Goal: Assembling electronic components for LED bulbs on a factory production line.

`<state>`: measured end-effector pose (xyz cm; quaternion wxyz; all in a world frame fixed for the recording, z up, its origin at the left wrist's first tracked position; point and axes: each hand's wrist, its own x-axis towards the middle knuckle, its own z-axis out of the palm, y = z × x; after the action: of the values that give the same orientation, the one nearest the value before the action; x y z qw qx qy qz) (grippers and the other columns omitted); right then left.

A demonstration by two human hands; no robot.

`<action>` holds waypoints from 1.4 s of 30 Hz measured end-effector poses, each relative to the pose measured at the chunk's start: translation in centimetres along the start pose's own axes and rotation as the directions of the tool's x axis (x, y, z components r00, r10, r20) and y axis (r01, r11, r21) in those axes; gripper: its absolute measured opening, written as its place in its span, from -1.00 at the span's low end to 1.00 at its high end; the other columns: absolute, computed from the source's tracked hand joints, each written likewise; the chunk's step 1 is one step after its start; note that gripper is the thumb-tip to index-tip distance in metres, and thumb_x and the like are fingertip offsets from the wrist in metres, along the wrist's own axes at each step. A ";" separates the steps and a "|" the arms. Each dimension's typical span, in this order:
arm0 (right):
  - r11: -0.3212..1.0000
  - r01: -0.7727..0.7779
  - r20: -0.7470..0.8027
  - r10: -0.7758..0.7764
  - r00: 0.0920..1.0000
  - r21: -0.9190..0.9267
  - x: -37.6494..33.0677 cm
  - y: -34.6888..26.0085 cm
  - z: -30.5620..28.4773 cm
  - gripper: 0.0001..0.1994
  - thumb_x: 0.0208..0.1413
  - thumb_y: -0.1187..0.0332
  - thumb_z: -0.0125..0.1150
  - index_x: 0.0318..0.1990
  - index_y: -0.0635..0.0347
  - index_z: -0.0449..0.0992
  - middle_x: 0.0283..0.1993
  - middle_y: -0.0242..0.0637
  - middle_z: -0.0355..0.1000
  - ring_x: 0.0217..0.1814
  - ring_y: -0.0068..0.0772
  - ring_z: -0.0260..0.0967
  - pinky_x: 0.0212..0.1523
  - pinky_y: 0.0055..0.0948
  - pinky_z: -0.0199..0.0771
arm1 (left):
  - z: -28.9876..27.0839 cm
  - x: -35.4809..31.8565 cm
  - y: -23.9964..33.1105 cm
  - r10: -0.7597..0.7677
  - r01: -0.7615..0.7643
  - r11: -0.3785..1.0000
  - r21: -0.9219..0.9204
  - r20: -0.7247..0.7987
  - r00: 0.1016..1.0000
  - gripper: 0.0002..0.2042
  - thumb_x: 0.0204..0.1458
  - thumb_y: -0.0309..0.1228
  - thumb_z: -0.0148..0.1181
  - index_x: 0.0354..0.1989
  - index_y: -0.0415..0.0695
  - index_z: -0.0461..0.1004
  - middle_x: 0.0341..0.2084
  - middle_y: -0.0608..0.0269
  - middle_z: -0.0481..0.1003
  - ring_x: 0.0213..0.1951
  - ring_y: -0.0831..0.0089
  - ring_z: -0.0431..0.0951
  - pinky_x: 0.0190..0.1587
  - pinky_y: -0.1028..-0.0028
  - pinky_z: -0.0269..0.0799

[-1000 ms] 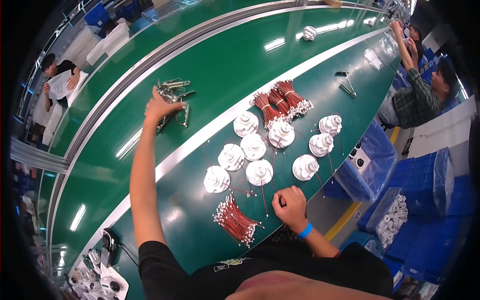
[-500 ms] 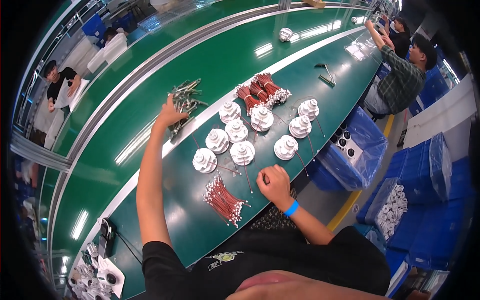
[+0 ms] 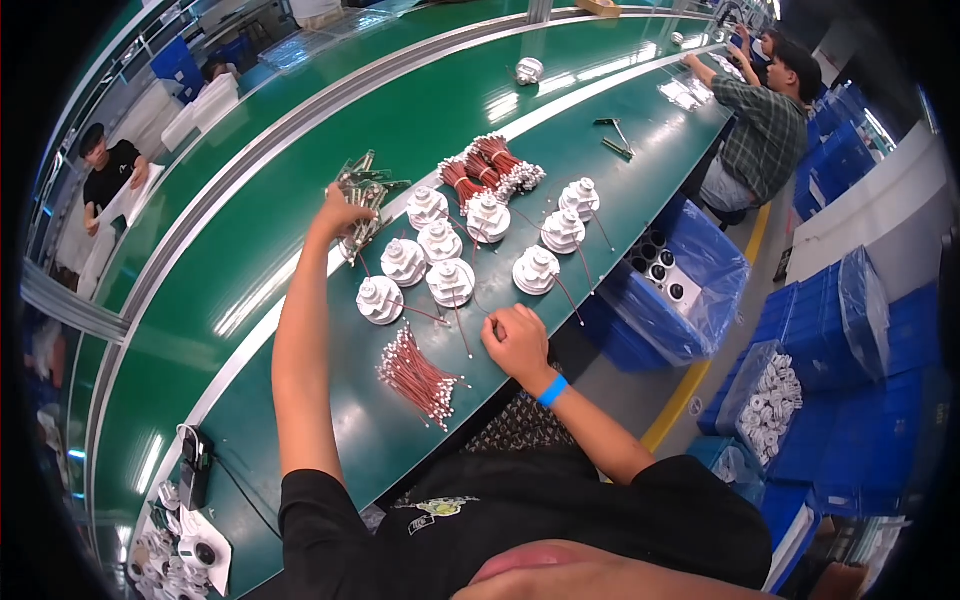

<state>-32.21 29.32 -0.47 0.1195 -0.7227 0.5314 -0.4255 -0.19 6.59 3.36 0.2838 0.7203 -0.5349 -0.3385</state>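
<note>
Blue plastic-lined bin (image 3: 700,270) is sitting just beside the desk's (image 3: 330,420) right edge, holding a white tray of dark round parts. Clear bag of white parts (image 3: 768,405) is lying among the blue crates (image 3: 850,330) further right. No screens, signs or labels showing.

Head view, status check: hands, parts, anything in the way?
Left hand on the metal clip pile. Right hand closed at the table edge near a red lead. White sockets between the hands.
</note>
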 end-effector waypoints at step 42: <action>0.999 -0.001 -0.055 0.003 0.998 0.049 -0.1 0.0 -0.1 -0.89 -0.10 0.44 0.27 -0.56 0.14 0.45 -0.65 -0.36 0.28 -0.51 -0.23 0.26 -0.44 -0.24 0.25 | -6.8 -28.5 -6.0 0.356 -0.166 0.790 0.590 -0.222 0.908 -0.52 0.13 -0.31 0.14 0.20 -0.24 0.29 0.24 -0.15 0.23 0.24 -0.08 0.24 0.26 0.19 0.18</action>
<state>-32.28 29.42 -0.49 0.1229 -0.7070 0.5247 -0.4580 3.03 35.98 8.15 0.1887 0.7343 -0.6520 -0.0022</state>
